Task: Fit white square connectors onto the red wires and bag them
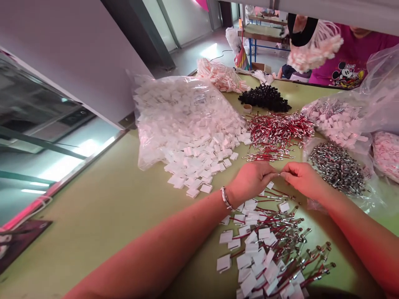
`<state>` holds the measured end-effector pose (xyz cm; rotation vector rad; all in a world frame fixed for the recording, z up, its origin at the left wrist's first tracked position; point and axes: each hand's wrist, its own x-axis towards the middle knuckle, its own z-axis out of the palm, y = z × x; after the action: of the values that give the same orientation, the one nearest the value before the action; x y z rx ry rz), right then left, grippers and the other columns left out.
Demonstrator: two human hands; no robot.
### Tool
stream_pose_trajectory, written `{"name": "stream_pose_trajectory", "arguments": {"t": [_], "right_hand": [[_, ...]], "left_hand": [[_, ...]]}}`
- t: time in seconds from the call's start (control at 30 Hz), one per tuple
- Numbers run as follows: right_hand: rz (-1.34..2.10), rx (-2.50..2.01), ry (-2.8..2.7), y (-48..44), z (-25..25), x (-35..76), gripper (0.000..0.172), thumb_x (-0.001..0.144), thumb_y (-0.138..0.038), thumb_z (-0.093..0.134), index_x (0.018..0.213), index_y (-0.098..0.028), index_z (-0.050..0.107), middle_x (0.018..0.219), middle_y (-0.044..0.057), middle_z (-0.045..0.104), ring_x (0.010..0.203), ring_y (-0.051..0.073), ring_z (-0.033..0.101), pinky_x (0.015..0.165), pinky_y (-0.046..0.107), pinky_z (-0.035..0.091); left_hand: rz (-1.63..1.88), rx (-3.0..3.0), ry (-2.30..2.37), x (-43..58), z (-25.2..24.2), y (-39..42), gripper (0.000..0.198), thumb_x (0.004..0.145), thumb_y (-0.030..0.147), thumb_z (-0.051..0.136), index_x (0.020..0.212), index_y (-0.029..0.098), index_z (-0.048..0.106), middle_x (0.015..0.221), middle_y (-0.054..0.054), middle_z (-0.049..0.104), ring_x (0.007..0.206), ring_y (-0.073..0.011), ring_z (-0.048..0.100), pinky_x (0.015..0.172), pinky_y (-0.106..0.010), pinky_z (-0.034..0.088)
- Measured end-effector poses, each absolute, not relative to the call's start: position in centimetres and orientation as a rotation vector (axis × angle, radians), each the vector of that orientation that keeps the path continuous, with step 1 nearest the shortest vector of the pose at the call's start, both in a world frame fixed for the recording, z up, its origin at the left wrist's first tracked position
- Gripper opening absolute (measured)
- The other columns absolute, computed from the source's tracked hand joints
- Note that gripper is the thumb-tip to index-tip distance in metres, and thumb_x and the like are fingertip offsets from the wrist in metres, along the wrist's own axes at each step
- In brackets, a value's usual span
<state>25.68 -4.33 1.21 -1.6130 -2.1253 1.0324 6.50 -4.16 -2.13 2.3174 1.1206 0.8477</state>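
Observation:
Both hands meet fingertip to fingertip over the table, close to the near edge of the red wires. My left hand (254, 178) is closed in a pinch, and so is my right hand (297, 176). Whatever sits between their fingertips is too small to make out. Below them lies a heap of red wire leads (277, 245) with white plastic housings (246, 261) at one end and metal terminals at the other. Just beyond the hands, loose red wires (277, 131) with metal ends form a pile.
A clear bag (174, 120) spills white housings to the left. Black parts (264, 97) and orange-white bundles (220, 77) lie farther back. On the right are metal parts (338, 168) on plastic and a bag of white pieces (339, 122). Across the table, a person (349, 62) holds white wires.

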Motion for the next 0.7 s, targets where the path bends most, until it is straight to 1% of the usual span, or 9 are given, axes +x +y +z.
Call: {"name": "stream_pose_trajectory", "arguments": {"t": [0.1, 0.2, 0.27, 0.3, 0.4, 0.5, 0.57, 0.63, 0.7], "right_hand": [[0.899, -1.602, -2.261, -3.9, 0.9, 26.0, 0.018, 0.085, -0.024, 0.055, 0.069, -0.019, 0.06, 0.062, 0.0, 0.061, 0.055, 0.011, 0.048, 0.053, 0.027, 0.034], [0.81, -1.55, -2.396, -4.1, 0.8, 25.7, 0.016, 0.086, -0.023, 0.054, 0.074, -0.019, 0.064, 0.067, 0.001, 0.065, 0.058, 0.012, 0.05, 0.056, 0.028, 0.034], [0.771, -1.461, -2.541, -4.9, 0.8, 25.0, 0.016, 0.085, -0.021, 0.054, 0.074, -0.02, 0.066, 0.071, 0.003, 0.067, 0.062, 0.013, 0.053, 0.057, 0.028, 0.033], [0.753, -1.4, -2.625, -5.4, 0.9, 24.7, 0.016, 0.084, -0.021, 0.055, 0.074, -0.02, 0.067, 0.073, 0.003, 0.068, 0.063, 0.014, 0.053, 0.057, 0.029, 0.032], [0.745, -1.261, -2.782, -6.7, 1.6, 24.2, 0.014, 0.083, -0.024, 0.058, 0.074, -0.022, 0.069, 0.071, 0.003, 0.067, 0.06, 0.014, 0.052, 0.054, 0.029, 0.029], [0.784, -1.286, -2.79, -6.4, 2.9, 25.6, 0.019, 0.084, -0.033, 0.058, 0.071, -0.025, 0.07, 0.06, 0.001, 0.064, 0.051, 0.013, 0.048, 0.049, 0.029, 0.026], [0.772, -1.381, -2.73, -5.1, 3.7, 27.7, 0.022, 0.085, -0.036, 0.055, 0.072, -0.027, 0.071, 0.057, -0.001, 0.063, 0.048, 0.012, 0.048, 0.048, 0.028, 0.028], [0.562, -1.566, -2.586, -3.2, 4.2, 30.2, 0.024, 0.085, -0.037, 0.054, 0.073, -0.026, 0.072, 0.063, 0.001, 0.067, 0.05, 0.014, 0.052, 0.048, 0.029, 0.03], [0.219, -1.758, -2.495, -1.5, 4.2, 32.3, 0.018, 0.081, -0.033, 0.057, 0.075, -0.024, 0.072, 0.067, 0.003, 0.068, 0.052, 0.014, 0.051, 0.048, 0.029, 0.03]], "left_hand": [[0.747, 2.404, 1.11, 6.1, -1.3, -2.9, 0.025, 0.091, 0.032, 0.054, 0.077, 0.021, 0.072, 0.071, -0.002, 0.066, 0.071, -0.0152, 0.058, 0.072, -0.031, 0.047], [0.813, 2.406, 1.311, 6.0, -1.2, -1.7, 0.02, 0.092, 0.026, 0.053, 0.095, 0.02, 0.072, 0.089, -0.006, 0.067, 0.087, -0.0188, 0.058, 0.084, -0.035, 0.048], [0.781, 2.439, 1.415, 6.3, -1.7, -1.3, 0.022, 0.089, 0.021, 0.056, 0.107, 0.017, 0.068, 0.101, -0.009, 0.064, 0.097, -0.0219, 0.056, 0.089, -0.039, 0.047], [0.729, 2.464, 1.437, 6.4, -2.0, -1.2, 0.023, 0.088, 0.02, 0.058, 0.109, 0.016, 0.067, 0.103, -0.01, 0.063, 0.099, -0.0234, 0.056, 0.089, -0.04, 0.047], [0.642, 2.46, 1.491, 6.8, -2.6, -1.4, 0.017, 0.085, 0.021, 0.061, 0.099, 0.014, 0.068, 0.099, -0.011, 0.061, 0.097, -0.0254, 0.056, 0.086, -0.04, 0.048], [0.742, 2.378, 1.492, 6.8, -2.9, -1.4, 0.005, 0.081, 0.017, 0.063, 0.085, 0.016, 0.067, 0.089, -0.008, 0.063, 0.09, -0.0236, 0.057, 0.082, -0.038, 0.048], [0.845, 2.324, 1.45, 6.6, -3.0, -1.2, 0.006, 0.08, 0.015, 0.062, 0.077, 0.018, 0.066, 0.083, -0.006, 0.064, 0.085, -0.0216, 0.057, 0.08, -0.037, 0.048], [0.919, 2.267, 1.417, 6.4, -3.2, -0.8, 0.011, 0.079, 0.013, 0.062, 0.071, 0.019, 0.065, 0.079, -0.004, 0.064, 0.081, -0.0198, 0.058, 0.078, -0.036, 0.048], [0.967, 2.219, 1.416, 6.3, -3.4, -0.5, 0.012, 0.078, 0.011, 0.063, 0.069, 0.019, 0.064, 0.078, -0.003, 0.065, 0.079, -0.019, 0.058, 0.077, -0.035, 0.048]]}}
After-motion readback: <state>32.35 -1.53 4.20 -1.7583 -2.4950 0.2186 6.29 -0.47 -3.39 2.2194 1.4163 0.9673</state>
